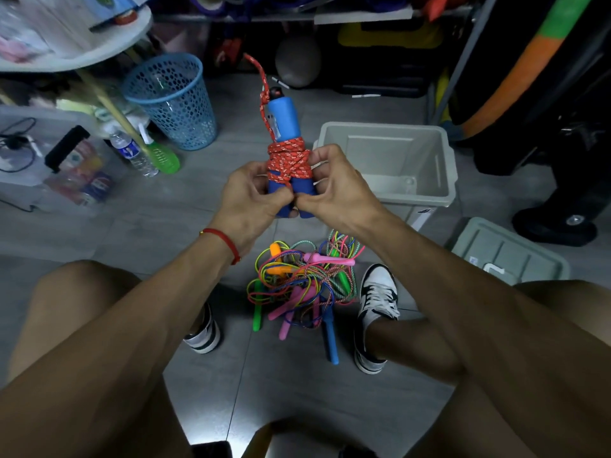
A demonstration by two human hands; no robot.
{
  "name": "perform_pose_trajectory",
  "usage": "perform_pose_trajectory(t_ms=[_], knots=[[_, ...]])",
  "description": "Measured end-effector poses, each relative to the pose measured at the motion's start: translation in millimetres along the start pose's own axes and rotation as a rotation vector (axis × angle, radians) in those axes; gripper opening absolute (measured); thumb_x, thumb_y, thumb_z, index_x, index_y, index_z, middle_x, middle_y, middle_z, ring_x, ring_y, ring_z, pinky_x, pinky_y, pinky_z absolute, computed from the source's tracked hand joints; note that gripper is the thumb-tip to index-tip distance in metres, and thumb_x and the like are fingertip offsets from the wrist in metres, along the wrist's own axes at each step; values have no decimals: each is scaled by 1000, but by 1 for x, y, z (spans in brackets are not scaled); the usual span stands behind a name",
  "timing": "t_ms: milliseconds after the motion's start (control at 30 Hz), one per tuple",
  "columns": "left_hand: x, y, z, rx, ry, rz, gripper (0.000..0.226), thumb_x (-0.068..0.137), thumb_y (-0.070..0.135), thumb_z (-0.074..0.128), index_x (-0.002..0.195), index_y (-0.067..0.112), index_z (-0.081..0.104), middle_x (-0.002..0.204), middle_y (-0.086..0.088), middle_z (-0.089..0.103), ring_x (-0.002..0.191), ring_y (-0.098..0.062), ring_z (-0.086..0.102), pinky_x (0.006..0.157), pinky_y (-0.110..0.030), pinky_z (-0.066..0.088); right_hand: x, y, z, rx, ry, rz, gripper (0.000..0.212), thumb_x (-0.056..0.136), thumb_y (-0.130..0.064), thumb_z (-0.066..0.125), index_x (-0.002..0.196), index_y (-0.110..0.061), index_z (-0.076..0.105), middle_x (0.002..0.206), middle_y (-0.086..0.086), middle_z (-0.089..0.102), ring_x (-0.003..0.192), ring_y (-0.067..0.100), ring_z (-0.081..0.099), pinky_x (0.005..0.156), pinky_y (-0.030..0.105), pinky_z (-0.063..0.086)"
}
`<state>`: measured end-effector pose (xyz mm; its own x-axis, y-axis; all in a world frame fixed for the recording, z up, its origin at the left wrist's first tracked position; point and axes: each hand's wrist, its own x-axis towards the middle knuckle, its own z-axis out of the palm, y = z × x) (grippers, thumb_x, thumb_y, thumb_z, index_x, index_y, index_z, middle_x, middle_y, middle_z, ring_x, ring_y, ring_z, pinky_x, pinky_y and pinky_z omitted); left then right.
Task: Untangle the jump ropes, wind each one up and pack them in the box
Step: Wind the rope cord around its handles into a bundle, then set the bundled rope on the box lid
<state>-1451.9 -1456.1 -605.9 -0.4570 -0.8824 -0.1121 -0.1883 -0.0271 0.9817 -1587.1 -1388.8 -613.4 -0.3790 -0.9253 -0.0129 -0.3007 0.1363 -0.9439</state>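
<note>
I hold a jump rope with blue foam handles (pixel 282 119) upright in front of me. Its red patterned cord (pixel 289 160) is wound round the two handles, and a loose end (pixel 259 72) sticks up beside the top. My left hand (pixel 249 191) grips the lower handles from the left. My right hand (pixel 330 178) pinches the wound cord and handles from the right. A tangled heap of coloured jump ropes (pixel 302 282) with pink, green, orange and blue handles lies on the floor between my feet. The open grey box (pixel 386 132) stands just right of my hands.
The box's grey lid (pixel 509 252) lies on the floor at the right. A blue mesh waste basket (pixel 172 100) stands at the back left, with a water bottle (pixel 134 153) and a clear storage bin (pixel 49 160) near it. Shelves of gear line the back.
</note>
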Motion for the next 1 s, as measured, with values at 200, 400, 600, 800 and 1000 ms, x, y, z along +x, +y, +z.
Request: perform_pose_trajectory(t_ms=[200, 400, 600, 800, 1000], knots=[[0, -3, 4, 129, -56, 127, 37, 79, 0, 65, 115, 10, 63, 101, -11, 74, 82, -28, 74, 63, -36, 61, 0, 0, -13, 143, -95, 102, 48, 77, -5, 79, 114, -18, 51, 94, 11, 74, 86, 30, 74, 86, 52, 59], [5, -3, 2, 279, -83, 262, 43, 79, 21, 67, 121, 18, 65, 108, -2, 74, 97, -20, 72, 75, -41, 62, -4, -4, -18, 290, -86, 153, 45, 86, 5, 72, 122, -8, 49, 88, 10, 73, 79, 23, 73, 78, 39, 62], [9, -1, 6, 364, -127, 363, 46, 86, 12, 63, 129, 28, 61, 113, 6, 73, 109, -17, 68, 97, -43, 54, -6, 0, -24, 376, -13, 239, 40, 90, 5, 67, 124, -1, 48, 99, 16, 70, 90, 26, 72, 86, 45, 60], [12, 4, 39, 67, -273, 174, 61, 83, 4, 63, 141, 14, 50, 133, -6, 64, 121, -16, 60, 109, -52, 44, -1, -1, -49, 431, 74, 316, 36, 88, 4, 68, 121, 6, 55, 114, 23, 69, 96, 30, 72, 80, 45, 62], [16, 17, 85, -46, -448, 58, 89, 74, -14, 65, 152, 19, 35, 143, -3, 55, 122, -10, 56, 99, -31, 50, -2, 4, -109, 389, 90, 359, 25, 91, -10, 71, 112, 4, 67, 104, 18, 74, 83, 21, 73, 66, 37, 63]])
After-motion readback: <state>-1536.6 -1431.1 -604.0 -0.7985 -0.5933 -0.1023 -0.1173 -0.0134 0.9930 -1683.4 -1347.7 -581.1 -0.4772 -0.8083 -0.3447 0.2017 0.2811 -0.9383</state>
